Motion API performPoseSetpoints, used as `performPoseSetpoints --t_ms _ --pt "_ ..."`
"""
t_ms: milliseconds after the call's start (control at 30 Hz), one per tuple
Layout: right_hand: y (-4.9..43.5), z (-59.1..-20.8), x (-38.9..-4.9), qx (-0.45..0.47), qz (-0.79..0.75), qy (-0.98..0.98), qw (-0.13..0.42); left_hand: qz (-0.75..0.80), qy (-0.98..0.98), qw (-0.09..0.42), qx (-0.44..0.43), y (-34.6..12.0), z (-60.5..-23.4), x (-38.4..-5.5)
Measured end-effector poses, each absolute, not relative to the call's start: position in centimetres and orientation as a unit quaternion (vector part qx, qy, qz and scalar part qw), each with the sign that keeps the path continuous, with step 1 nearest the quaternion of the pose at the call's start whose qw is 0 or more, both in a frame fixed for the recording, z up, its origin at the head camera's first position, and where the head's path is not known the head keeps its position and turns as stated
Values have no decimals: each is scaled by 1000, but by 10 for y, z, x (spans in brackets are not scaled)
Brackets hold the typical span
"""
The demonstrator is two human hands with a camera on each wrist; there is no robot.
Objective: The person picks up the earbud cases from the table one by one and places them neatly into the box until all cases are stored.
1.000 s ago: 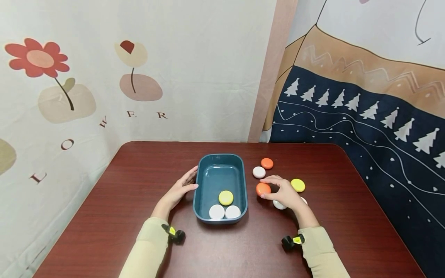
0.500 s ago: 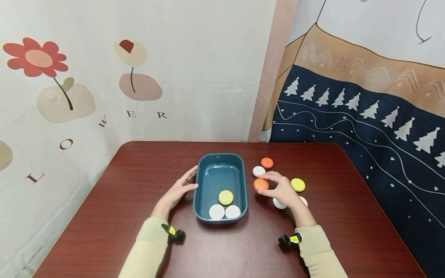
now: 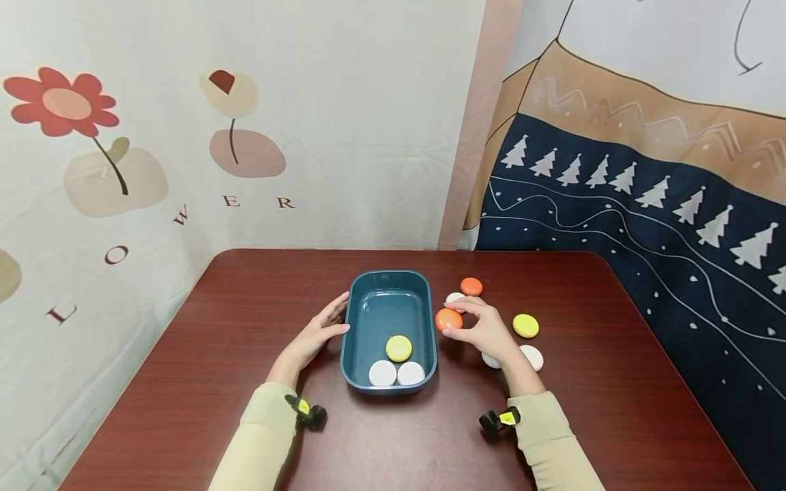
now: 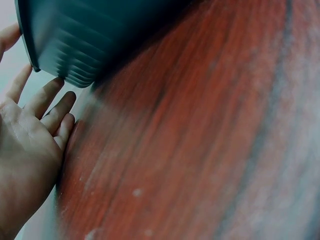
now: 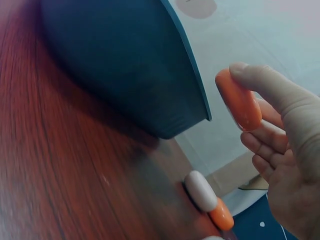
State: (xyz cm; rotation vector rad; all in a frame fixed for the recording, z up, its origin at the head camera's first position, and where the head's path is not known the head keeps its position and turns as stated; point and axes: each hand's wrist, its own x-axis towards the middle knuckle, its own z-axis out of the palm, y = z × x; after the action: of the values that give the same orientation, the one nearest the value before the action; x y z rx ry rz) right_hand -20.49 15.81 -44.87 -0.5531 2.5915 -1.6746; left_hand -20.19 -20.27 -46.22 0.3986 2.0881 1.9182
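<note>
A dark teal rectangular bin (image 3: 383,310) stands on the table. Inside its near end lie a yellow disc (image 3: 398,348) and, side by side, a white disc (image 3: 383,373) and another white disc (image 3: 411,373). My left hand (image 3: 316,335) touches the bin's left side with fingers extended; the left wrist view shows fingertips at its ribbed wall (image 4: 85,50). Just beyond the bin's right rim, my right hand (image 3: 489,332) pinches a glossy orange disc (image 3: 449,320) between thumb and fingers. In the right wrist view this orange disc (image 5: 239,101) is tilted, raised above the table.
Right of the bin, a second orange disc (image 3: 471,286) lies behind a white disc (image 3: 454,298) that my fingers partly cover. Farther right are a yellow disc (image 3: 526,326) and a white disc (image 3: 531,357). My right wrist partly hides another white disc (image 3: 490,361). A printed curtain (image 3: 368,136) hangs behind the table.
My right hand has moved left and slightly away from me with the orange disc, bringing it close to the bin's right rim. The left hand and the bin stay in place.
</note>
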Motion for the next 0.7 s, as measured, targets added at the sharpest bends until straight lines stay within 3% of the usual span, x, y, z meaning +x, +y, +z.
performPoseSetpoints --t_ms 700 --pt "128 -456 -219 -237 -541 806 -40 663 723 140 135 -202 -462 -202"
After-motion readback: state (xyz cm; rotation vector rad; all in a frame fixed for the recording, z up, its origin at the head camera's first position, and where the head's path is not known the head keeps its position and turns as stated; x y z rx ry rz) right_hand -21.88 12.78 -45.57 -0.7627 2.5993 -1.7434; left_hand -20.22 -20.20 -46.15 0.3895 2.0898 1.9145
